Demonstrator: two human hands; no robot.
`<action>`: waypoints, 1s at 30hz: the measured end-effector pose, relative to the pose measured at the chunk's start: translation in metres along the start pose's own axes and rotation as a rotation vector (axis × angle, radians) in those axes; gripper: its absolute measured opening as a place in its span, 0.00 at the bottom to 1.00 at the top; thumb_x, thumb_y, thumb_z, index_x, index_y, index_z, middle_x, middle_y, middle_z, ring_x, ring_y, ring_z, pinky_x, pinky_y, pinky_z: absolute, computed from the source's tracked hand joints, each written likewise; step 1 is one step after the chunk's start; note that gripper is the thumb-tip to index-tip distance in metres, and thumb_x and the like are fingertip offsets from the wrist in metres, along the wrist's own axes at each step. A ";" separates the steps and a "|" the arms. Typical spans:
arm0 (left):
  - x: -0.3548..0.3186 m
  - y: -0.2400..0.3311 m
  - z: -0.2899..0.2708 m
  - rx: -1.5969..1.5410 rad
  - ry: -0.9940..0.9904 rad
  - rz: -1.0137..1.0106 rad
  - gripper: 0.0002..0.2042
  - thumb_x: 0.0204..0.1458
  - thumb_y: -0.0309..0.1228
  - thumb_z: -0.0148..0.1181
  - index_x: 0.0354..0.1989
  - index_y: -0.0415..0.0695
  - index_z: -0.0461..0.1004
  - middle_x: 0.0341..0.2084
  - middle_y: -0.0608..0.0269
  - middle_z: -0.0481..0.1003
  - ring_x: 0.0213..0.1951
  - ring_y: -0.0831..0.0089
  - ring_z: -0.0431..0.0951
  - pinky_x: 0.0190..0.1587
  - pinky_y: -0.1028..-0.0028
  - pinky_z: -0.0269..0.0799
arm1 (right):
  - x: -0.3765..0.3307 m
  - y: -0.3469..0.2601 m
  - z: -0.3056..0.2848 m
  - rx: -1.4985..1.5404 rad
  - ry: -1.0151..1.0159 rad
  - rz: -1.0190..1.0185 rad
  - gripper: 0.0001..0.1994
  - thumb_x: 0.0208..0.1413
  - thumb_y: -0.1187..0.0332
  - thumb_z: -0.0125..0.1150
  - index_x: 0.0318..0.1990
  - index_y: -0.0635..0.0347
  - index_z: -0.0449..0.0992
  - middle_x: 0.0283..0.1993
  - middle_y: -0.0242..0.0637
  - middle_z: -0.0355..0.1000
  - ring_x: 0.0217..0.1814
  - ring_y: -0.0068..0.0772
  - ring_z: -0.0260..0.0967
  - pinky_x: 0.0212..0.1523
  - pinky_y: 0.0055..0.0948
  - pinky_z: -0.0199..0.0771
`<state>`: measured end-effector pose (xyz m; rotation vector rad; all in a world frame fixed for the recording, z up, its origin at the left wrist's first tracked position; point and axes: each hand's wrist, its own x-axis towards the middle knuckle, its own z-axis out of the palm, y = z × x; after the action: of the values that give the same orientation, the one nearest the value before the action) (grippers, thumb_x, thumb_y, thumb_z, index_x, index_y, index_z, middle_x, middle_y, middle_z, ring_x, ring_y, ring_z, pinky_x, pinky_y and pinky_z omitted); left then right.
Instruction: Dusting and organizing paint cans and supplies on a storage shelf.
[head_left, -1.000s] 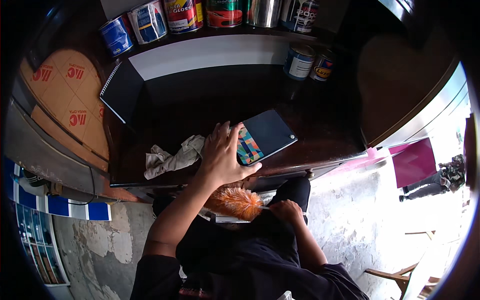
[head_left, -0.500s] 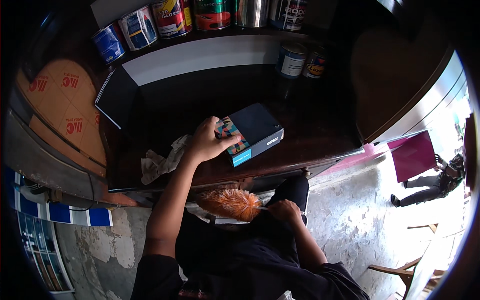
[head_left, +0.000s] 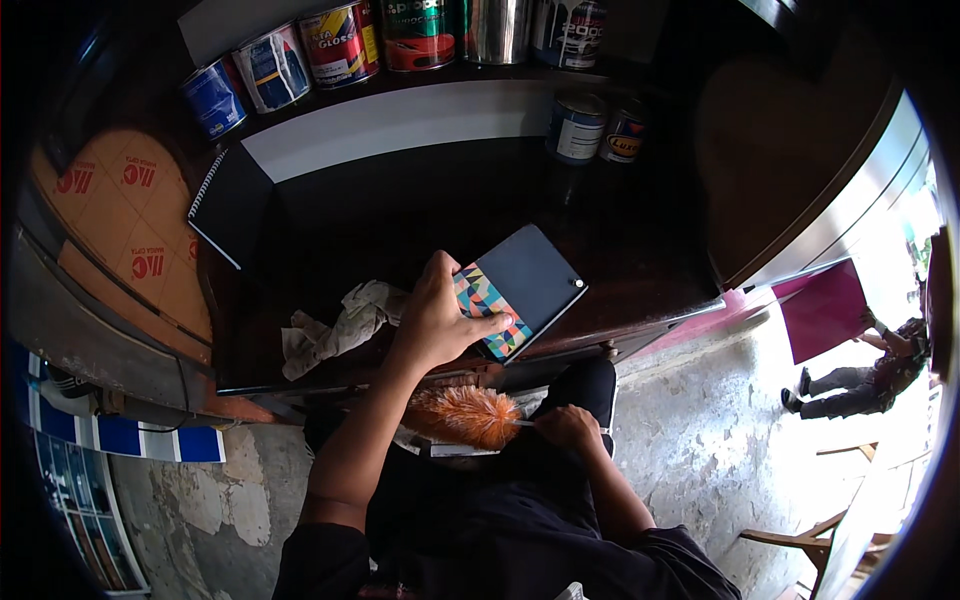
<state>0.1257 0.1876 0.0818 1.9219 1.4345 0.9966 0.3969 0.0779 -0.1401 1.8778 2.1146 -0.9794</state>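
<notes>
Head view shows the left hand (head_left: 437,322) gripping a dark flat box with a colourful patterned end (head_left: 520,290) on the dark wooden counter (head_left: 640,240), not yet dusted by the orange feather duster (head_left: 463,416) clasped low in the right hand (head_left: 566,428).

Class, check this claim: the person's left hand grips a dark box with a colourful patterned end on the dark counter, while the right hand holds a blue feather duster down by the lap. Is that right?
Not quite. The head view shows the feather duster is orange, not blue. The rest stands: the left hand grips the dark box on the dark counter, and the right hand holds the duster low by the lap.
</notes>
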 end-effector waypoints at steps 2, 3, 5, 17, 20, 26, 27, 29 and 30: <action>-0.004 0.006 0.006 -0.008 0.058 0.064 0.34 0.33 0.44 0.79 0.39 0.39 0.61 0.39 0.51 0.69 0.42 0.60 0.74 0.45 0.60 0.72 | 0.000 -0.002 0.000 0.002 0.009 0.002 0.19 0.57 0.45 0.53 0.41 0.42 0.84 0.41 0.40 0.80 0.44 0.47 0.78 0.46 0.42 0.79; -0.006 0.012 0.009 0.048 0.076 0.099 0.34 0.32 0.43 0.79 0.39 0.39 0.62 0.39 0.52 0.69 0.41 0.60 0.74 0.45 0.60 0.70 | 0.000 -0.003 -0.001 -0.001 0.011 0.003 0.19 0.57 0.45 0.53 0.41 0.42 0.84 0.41 0.40 0.80 0.44 0.47 0.78 0.46 0.42 0.79; -0.011 0.024 0.013 0.162 0.115 0.166 0.33 0.31 0.42 0.79 0.39 0.39 0.64 0.38 0.54 0.69 0.41 0.60 0.73 0.47 0.60 0.67 | -0.002 -0.007 -0.006 -0.043 -0.019 -0.007 0.18 0.57 0.45 0.53 0.41 0.42 0.84 0.40 0.40 0.80 0.44 0.47 0.78 0.46 0.43 0.79; -0.028 0.033 0.037 0.375 0.214 0.657 0.26 0.32 0.38 0.77 0.41 0.47 0.71 0.56 0.50 0.63 0.55 0.52 0.65 0.56 0.54 0.58 | -0.004 -0.001 0.003 -0.060 0.055 -0.032 0.16 0.57 0.45 0.55 0.40 0.38 0.84 0.38 0.38 0.80 0.42 0.45 0.78 0.45 0.43 0.79; -0.026 0.035 0.034 0.228 0.321 0.621 0.23 0.34 0.37 0.76 0.40 0.48 0.72 0.60 0.46 0.57 0.57 0.50 0.62 0.58 0.53 0.58 | -0.005 0.000 0.006 -0.058 0.075 -0.027 0.16 0.55 0.44 0.56 0.41 0.36 0.84 0.38 0.37 0.80 0.42 0.44 0.78 0.45 0.42 0.79; -0.025 0.020 0.044 0.106 0.404 0.661 0.20 0.36 0.34 0.75 0.38 0.46 0.74 0.65 0.40 0.50 0.57 0.50 0.63 0.57 0.53 0.63 | -0.014 -0.012 -0.009 -0.098 0.053 -0.017 0.17 0.59 0.48 0.51 0.37 0.42 0.84 0.37 0.39 0.80 0.41 0.46 0.79 0.42 0.44 0.80; -0.023 0.017 0.046 0.069 0.429 0.673 0.19 0.36 0.33 0.75 0.37 0.46 0.74 0.64 0.41 0.51 0.55 0.52 0.65 0.56 0.56 0.65 | -0.013 -0.012 -0.008 -0.101 0.053 -0.022 0.17 0.59 0.48 0.51 0.37 0.42 0.84 0.37 0.39 0.80 0.41 0.46 0.79 0.42 0.44 0.80; -0.020 0.012 0.049 -0.005 0.480 0.696 0.18 0.37 0.32 0.75 0.37 0.46 0.74 0.64 0.42 0.52 0.52 0.55 0.69 0.53 0.60 0.68 | -0.009 -0.009 -0.003 -0.102 0.064 -0.053 0.17 0.59 0.48 0.51 0.37 0.42 0.84 0.37 0.40 0.80 0.41 0.47 0.79 0.42 0.44 0.80; -0.020 0.011 0.052 -0.002 0.484 0.693 0.18 0.37 0.32 0.75 0.37 0.46 0.74 0.64 0.42 0.52 0.52 0.55 0.69 0.53 0.60 0.68 | -0.009 -0.008 -0.002 -0.102 0.068 -0.066 0.17 0.59 0.48 0.51 0.37 0.42 0.84 0.37 0.40 0.80 0.41 0.47 0.79 0.42 0.44 0.80</action>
<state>0.1710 0.1654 0.0553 2.3361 0.9704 1.8741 0.3918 0.0711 -0.1311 1.8282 2.2329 -0.8145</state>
